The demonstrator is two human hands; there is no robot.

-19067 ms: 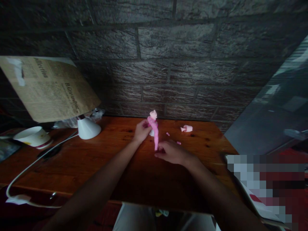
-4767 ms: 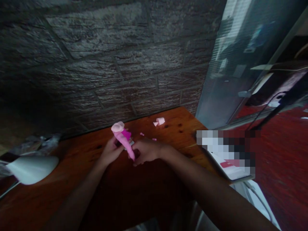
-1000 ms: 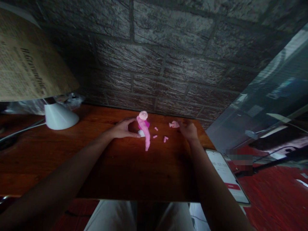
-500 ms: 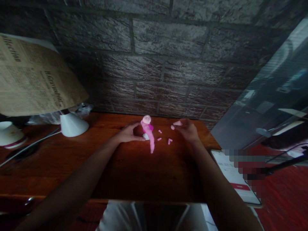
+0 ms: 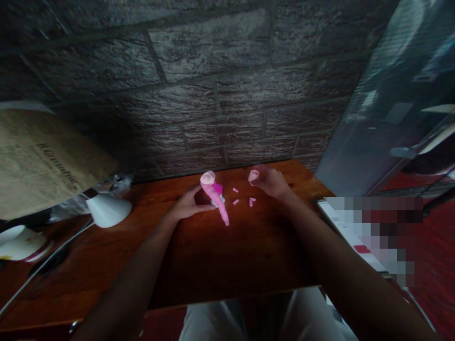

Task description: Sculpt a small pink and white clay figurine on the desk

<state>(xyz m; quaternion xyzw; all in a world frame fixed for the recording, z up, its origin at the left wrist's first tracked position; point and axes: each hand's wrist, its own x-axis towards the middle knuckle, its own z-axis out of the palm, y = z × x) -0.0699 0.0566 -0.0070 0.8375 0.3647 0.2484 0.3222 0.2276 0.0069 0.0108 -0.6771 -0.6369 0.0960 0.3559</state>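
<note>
My left hand (image 5: 187, 202) is curled round a small pink figurine (image 5: 214, 193), thumb at its white base and fingers behind it. The figurine has a pale round top, a magenta part and a long pink strand hanging toward me. In my right hand (image 5: 272, 182), pinched between thumb and fingers, is a pale pink piece (image 5: 253, 176); its exact kind is unclear. Between the hands, several small pink pieces (image 5: 251, 201) lie on the wooden table (image 5: 227, 265).
A lamp with a newspaper-print shade (image 5: 46, 156) and white base (image 5: 108, 210) stands left, near a paper cup (image 5: 22, 242) and a cable (image 5: 46, 263). A tablet-like screen (image 5: 346, 232) lies at the right edge. A brick wall (image 5: 213, 94) rises behind.
My view has turned and tilted, shifting the scene. The pale piece in my right hand has been turned and now shows a cup-like shape. My left hand still holds the figurine.
</note>
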